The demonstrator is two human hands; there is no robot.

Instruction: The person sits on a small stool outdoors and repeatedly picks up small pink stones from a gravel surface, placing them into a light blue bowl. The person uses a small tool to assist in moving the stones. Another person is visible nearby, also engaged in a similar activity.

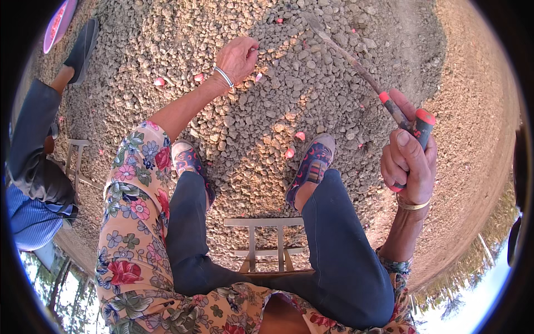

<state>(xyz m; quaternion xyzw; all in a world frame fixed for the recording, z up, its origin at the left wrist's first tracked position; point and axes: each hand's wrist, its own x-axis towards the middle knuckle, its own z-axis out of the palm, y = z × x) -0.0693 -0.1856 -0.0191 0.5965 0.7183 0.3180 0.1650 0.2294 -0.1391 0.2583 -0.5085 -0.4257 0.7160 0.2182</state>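
Note:
My left hand (237, 60) is low over the cloddy soil (292, 83), its fingers curled in; whether anything is pinched there is hidden. Just below its fingertips lies a pale pink clove-like piece (258, 77). In my right hand (411, 160) is a hand tool (354, 64) with a T-shaped red and dark handle and a rusty metal shaft. Its flat, narrow blade end points up and left, over the soil. More pink pieces are scattered around: one left of my left wrist (159, 82), another (199, 77) beside that forearm, and one (289, 153) near my right shoe.
I sit on a low metal-framed stool (264, 222), feet apart on the clods. At left, another person's leg (35, 121) and shoe (84, 50) are close by, with a second stool (78, 142). A pink basin (69, 16) of pink pieces stands at upper left.

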